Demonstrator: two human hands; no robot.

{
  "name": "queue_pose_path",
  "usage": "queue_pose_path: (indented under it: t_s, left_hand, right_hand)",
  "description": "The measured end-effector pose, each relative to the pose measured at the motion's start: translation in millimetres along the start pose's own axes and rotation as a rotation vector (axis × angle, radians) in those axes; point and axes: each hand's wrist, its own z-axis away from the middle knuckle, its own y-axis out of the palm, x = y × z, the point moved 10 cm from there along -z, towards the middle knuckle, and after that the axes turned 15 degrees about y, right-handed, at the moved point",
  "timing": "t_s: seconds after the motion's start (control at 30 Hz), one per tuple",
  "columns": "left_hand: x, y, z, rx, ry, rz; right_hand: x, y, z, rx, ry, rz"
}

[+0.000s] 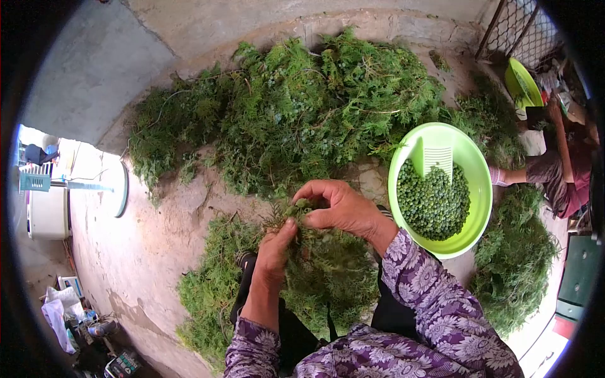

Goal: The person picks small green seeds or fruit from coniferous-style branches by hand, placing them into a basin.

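Observation:
My left hand (273, 251) is closed, its thumb and fingers pinching a leafy evergreen sprig (275, 215). Beside it, my right hand (345, 211) curls its thumb and fingers around small green cones (301, 205) at the sprig's tip. The two hands almost meet, and parts of the fingers are hidden. Below them, cut evergreen branches (331, 271) lie between my legs. To the right of my right hand stands a light green basin (484, 189) with a ribbed washboard panel (437, 157). Many loose green cones (435, 205) fill its bottom.
A big heap of evergreen branches (296, 107) spreads along the wall. More branches (513, 264) lie at the right. Another person (564, 157) sits at the far right near a second green basin (523, 83). A fan base (116, 189) and assorted household items (94, 327) are at the left.

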Motion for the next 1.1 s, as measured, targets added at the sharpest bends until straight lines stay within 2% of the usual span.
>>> queue_pose_path:
  t_s: [0.1,0.23,0.33,0.4,0.47,0.53,0.6,0.73,0.8,0.9,0.97,1.03,1.1]
  left_hand:
    - [0.4,5.7,-6.6,0.051,0.08,0.028]
    - [4.1,-4.2,-19.8,0.085,0.204,-0.113]
    - [3.6,-5.2,-21.6,0.107,0.272,-0.049]
    - [2.1,-4.0,-17.8,0.106,0.218,-0.04]
    - [-0.9,0.0,-13.4,0.105,0.164,-0.031]
    - [-4.4,0.0,-10.4,0.03,0.146,0.109]
    - [-7.6,-3.1,-8.5,0.021,0.137,0.059]
    - [-9.1,0.9,-4.1,0.038,0.08,0.06]
    - [-5.1,1.1,-5.4,0.032,0.075,0.101]
    - [7.5,-6.3,-12.1,0.035,0.067,0.165]
    - [14.4,-7.7,-16.1,0.043,0.063,0.189]
    - [2.0,-0.9,-21.0,0.082,0.217,0.214]
    - [2.7,-3.3,-21.3,0.03,0.187,0.193]
  right_hand:
    - [6.0,-3.8,1.2,-0.046,-0.072,0.064]
    - [1.9,-5.9,0.3,-0.078,-0.009,0.113]
    - [7.6,-6.8,0.6,-0.128,-0.073,0.182]
    - [-4.3,-12.0,-2.7,-0.126,0.057,-0.098]
    - [-8.4,-17.8,-3.6,-0.163,0.083,-0.106]
    - [-10.8,-23.4,-3.8,-0.199,0.107,-0.114]
    - [-18.7,-23.3,-5.0,-0.164,0.182,-0.28]
    - [-19.9,-18.4,-7.6,-0.148,0.174,-0.195]
    - [-8.0,-14.9,-9.2,-0.134,0.014,-0.191]
    - [-9.2,-9.0,-3.6,-0.073,0.138,-0.239]
    - [-9.3,-8.8,-5.3,-0.065,0.112,-0.184]
    - [-10.3,-7.3,-6.9,-0.058,0.087,-0.129]
    - [-12.1,-7.1,-8.1,-0.101,0.074,-0.069]
